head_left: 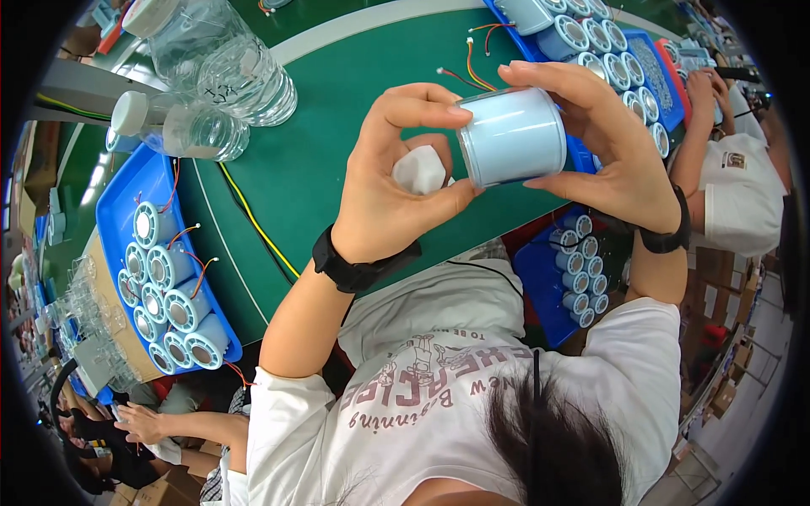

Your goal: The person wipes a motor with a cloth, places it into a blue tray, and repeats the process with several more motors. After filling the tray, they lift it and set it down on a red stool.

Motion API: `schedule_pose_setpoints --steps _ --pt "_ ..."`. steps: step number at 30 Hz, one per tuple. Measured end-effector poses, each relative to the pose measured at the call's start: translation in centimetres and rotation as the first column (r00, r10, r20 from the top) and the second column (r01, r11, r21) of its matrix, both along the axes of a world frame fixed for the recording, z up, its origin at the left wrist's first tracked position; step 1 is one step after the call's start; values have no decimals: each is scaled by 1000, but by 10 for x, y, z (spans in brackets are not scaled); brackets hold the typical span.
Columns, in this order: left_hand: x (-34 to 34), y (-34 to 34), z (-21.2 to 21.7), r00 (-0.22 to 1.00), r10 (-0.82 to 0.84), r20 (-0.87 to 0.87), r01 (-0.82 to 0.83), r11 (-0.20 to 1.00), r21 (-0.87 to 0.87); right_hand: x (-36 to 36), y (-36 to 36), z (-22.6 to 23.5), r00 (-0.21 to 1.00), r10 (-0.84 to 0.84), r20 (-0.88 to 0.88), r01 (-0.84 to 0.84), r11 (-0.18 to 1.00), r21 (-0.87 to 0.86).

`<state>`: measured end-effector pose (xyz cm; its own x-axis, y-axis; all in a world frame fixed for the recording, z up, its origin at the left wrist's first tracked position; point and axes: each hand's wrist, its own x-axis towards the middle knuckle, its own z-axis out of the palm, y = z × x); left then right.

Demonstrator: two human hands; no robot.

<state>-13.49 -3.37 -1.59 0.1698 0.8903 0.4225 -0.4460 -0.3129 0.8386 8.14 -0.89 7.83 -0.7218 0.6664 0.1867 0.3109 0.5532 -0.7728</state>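
I hold a glossy light-blue cylinder (516, 137) on its side between both hands, above the table. My left hand (392, 169) grips its left end between thumb and index finger. A crumpled white wad (420, 170), like tissue or cloth, is tucked in that same palm under the curled fingers. My right hand (612, 148) is closed on the cylinder's right end, fingers along the top and thumb below. Thin red and yellow wires (471, 66) with small white plugs show just behind the cylinder; where they join is hidden.
On the green table (316, 101) stand two clear bottles (245, 80) at far left. Blue trays of similar wired cylinders lie left (110, 202), far right (671, 110) and below right (531, 278). A yellow-green cable (245, 207) crosses the table. Co-workers' hands show right (700, 88) and lower left (143, 422).
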Motion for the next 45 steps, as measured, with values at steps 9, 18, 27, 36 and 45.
schedule_pose_setpoints --steps 9,18,27,36,45 --pt "-6 -6 13 992 -111 -61 96 973 -210 -2 -9 -1 980 -179 -86 154 959 -237" --pt "-10 -3 13 914 -386 -126 281 825 -490 -11 -8 7 953 -245 177 300 704 -644" --pt "0 1 12 966 -87 -243 -51 859 -509 19 12 -32 672 -735 94 726 678 116" --pt "0 2 14 981 -106 -162 4 845 -534 31 51 -61 505 -861 60 533 365 763" --pt "-9 -1 5 983 -96 -157 10 881 -473 -5 61 29 618 -739 268 484 626 611"
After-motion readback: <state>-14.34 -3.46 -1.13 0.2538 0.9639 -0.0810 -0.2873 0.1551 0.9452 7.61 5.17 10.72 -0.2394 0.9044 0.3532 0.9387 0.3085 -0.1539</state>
